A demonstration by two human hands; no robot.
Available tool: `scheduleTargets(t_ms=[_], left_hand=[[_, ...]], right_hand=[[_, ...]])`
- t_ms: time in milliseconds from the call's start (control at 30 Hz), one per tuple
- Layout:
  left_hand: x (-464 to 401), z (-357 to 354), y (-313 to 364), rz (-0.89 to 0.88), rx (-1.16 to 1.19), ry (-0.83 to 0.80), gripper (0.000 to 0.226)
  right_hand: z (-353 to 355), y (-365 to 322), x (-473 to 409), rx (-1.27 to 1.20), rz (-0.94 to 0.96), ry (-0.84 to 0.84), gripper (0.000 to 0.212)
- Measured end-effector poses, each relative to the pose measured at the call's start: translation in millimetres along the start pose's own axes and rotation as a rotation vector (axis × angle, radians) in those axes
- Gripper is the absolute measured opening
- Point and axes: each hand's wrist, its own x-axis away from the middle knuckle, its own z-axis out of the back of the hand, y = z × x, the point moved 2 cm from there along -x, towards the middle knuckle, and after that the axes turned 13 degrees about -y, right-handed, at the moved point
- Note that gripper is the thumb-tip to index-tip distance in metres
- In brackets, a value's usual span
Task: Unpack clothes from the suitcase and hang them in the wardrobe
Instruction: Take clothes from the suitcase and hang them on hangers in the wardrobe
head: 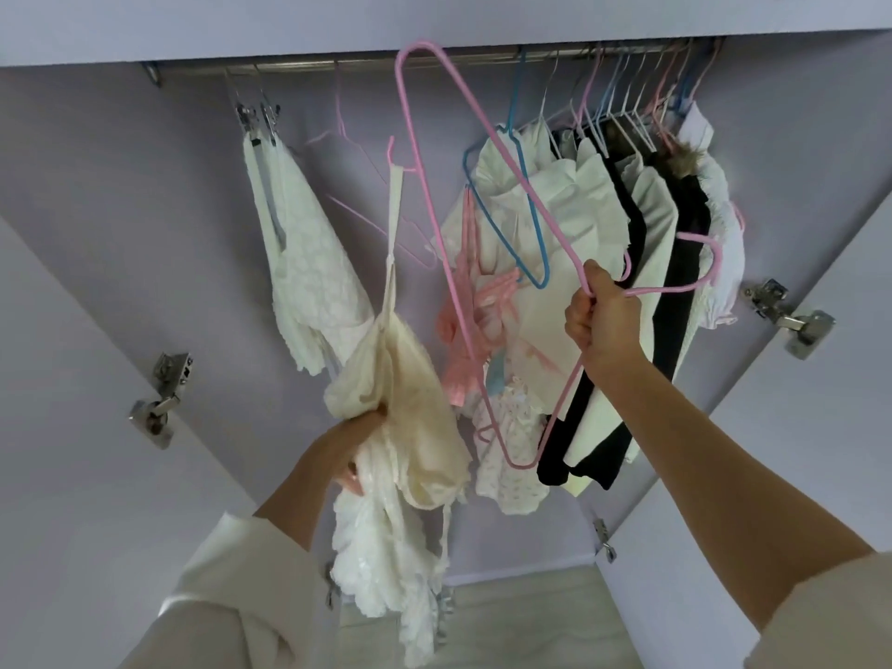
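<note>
My left hand (359, 449) bunches a cream lace dress (410, 456) low in front of the open wardrobe, fingers curled into the cloth; one thin strap (397, 210) of it rises straight up and is looped over the small notch of a pink hanger (437, 210). My right hand (601, 316) grips that hanger near its hook end, fingers wrapped tight around the wire, so the big pink triangle tilts steeply, its top corner touching the rail (434, 65) and its low corner hanging down by the hems of the hung clothes. Behind it on the rail, toward the right end, hang white tops (545, 195), a black garment (685, 263) with a fur collar (685, 159), and a blue hanger (507, 210) with a white piece on it. A small pink frilly garment (463, 330) hangs below the middle. Near the left end of the rail a white lace skirt (309, 263) hangs from metal clips (258, 115), and beside it a bare pale pink hanger (357, 152). Metal hinges (164, 398) show on the doors at both sides.
</note>
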Motion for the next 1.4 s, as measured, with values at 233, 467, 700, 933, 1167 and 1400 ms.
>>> scheduleTargets(t_ms=[233,467,700,933,1167,1400], left_hand=[[-3,-6,54,-0.419,0.390,-0.055,0.011],[-25,0,109,-0.608,0.365,-0.010,0.012],[-62,7,146,-0.767,0.172,-0.084,0.019],[-110,16,97,-0.478,-0.009,-0.092,0.043],[-138,30,48,-0.045,-0.269,-0.034,0.084],[-145,16,-17,0.091,-0.011,-0.132,0.115]], right_hand=[[7,5,-14,-0.066,0.021,-0.034,0.047],[12,-5,-37,-0.138,0.067,-0.080,0.056],[9,-6,-42,-0.135,0.104,-0.039,0.065],[10,10,-43,-0.042,0.114,0.103,0.050],[-14,47,-46,0.062,0.046,0.137,0.050],[-39,78,-41,0.008,0.011,0.109,0.049]])
